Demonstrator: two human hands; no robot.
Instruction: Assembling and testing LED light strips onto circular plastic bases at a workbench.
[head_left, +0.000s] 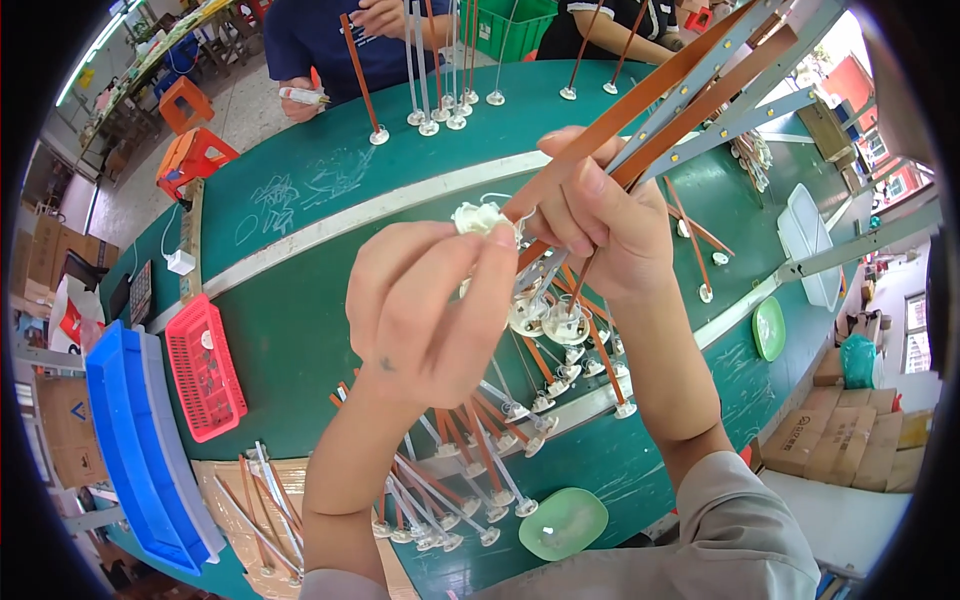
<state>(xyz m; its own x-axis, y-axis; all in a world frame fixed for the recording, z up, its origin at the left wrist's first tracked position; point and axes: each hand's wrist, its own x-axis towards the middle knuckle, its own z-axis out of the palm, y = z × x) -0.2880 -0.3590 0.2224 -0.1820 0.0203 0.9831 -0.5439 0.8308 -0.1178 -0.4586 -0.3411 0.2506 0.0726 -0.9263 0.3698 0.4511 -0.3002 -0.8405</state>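
Head view puts four strips (620, 120), two brown and two silver, in midair above the table (290, 300), their long axis slanting from the hands to the upper right, with the right hand's (615, 220) grip closed around them and the left hand's (430, 290) grip narrow on one white base (482, 216) beside a brown strip's lower end. Both forearms (680, 370) cover part of the table, where many more standing and lying rods (490, 455) overlap too much to count. Farther out are two green trays (565, 540), one blue tray (140, 440), one red basket (205, 390), two orange stools (195, 155) and, across the table, two people (335, 70).
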